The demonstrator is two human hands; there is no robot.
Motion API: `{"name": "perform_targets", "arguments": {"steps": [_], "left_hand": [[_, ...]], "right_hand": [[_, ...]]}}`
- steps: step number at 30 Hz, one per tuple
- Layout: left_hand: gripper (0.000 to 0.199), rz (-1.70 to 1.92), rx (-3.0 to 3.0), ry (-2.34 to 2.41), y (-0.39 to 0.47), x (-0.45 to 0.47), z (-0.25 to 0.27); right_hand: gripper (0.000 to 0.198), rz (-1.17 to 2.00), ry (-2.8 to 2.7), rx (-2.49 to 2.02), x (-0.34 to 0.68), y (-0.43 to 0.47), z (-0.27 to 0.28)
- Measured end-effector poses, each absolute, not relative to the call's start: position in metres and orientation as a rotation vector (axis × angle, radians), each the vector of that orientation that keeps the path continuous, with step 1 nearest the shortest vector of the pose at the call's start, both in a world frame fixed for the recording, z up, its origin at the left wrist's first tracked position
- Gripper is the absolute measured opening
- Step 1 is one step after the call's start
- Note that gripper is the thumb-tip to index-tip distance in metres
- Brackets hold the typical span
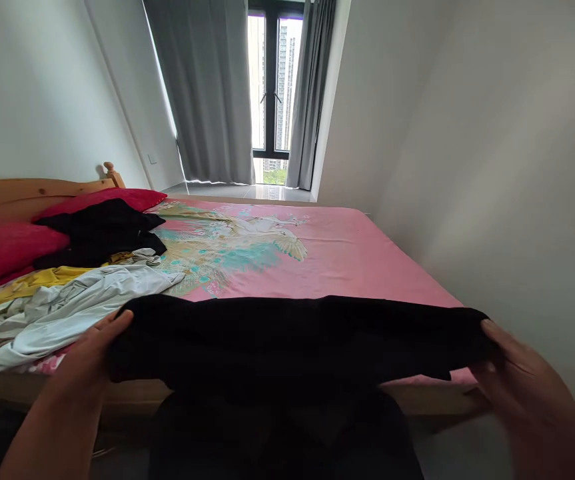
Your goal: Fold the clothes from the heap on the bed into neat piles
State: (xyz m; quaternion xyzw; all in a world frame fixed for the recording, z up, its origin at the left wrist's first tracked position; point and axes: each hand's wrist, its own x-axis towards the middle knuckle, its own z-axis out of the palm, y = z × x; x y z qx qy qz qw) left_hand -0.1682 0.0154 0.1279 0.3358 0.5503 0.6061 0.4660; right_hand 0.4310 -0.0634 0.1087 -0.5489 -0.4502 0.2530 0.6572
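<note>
A black T-shirt [287, 340] is stretched wide in front of me, over the near edge of the bed. My left hand [104, 337] grips its left end, thumb on top and fingers partly hidden by the cloth. At the other end, my right hand [512, 360] pinches the fabric. The shirt's lower part hangs down and blends into the dark shape below, so its hem cannot be made out.
The bed has a pink patterned sheet [347, 247]. At left lie white clothes [102, 293], a yellow garment [42, 283], a black clothing heap [107, 230] and red pillows [7, 250]. A wooden headboard [27, 190] stands behind them; a wall [517, 167] rises at right.
</note>
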Motion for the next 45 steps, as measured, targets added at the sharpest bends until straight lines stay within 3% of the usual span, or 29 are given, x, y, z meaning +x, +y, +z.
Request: {"name": "perform_targets", "arguments": {"steps": [4, 7, 11, 14, 17, 21, 26, 30, 35, 45], "left_hand": [[0.036, 1.543, 0.826, 1.1, 0.058, -0.161, 0.133], [0.04, 1.533, 0.928, 0.929, 0.102, -0.143, 0.127], [0.051, 1.472, 1.05, 1.256, 0.125, -0.118, 0.084], [0.054, 1.248, 1.224, 1.435, 0.107, -0.102, 0.03], [0.044, 0.984, 1.425, 1.457, 0.075, -0.09, -0.02], [0.037, 0.868, 1.772, 1.409, 0.047, -0.081, -0.052], [0.03, 0.856, 1.807, 1.419, 0.045, -0.077, -0.054], [0.031, 0.763, 1.829, 1.428, 0.047, -0.077, -0.046], [0.011, 0.875, 1.84, 1.465, 0.042, -0.075, -0.04], [0.018, 1.137, 1.546, 1.782, 0.027, -0.075, -0.052]], "right_hand": [[0.026, 0.947, -0.758, -1.089, 0.402, -0.015, 0.113], [0.026, 1.052, -0.639, -0.963, 0.386, 0.03, 0.105], [0.036, 0.982, -0.57, -1.19, 0.372, 0.057, 0.062], [0.039, 0.984, -0.751, -1.417, 0.355, 0.05, 0.01], [0.037, 1.035, -1.091, -1.527, 0.337, 0.034, -0.041], [0.037, 0.945, -1.466, -1.563, 0.319, 0.019, -0.079], [0.045, 0.683, -1.77, -1.73, 0.312, 0.019, -0.078], [0.044, 0.665, -1.842, -1.736, 0.312, 0.018, -0.07], [0.023, 0.659, -1.677, -1.667, 0.314, 0.004, -0.067], [0.017, 0.456, -1.313, -1.716, 0.306, -0.029, -0.056]]}}
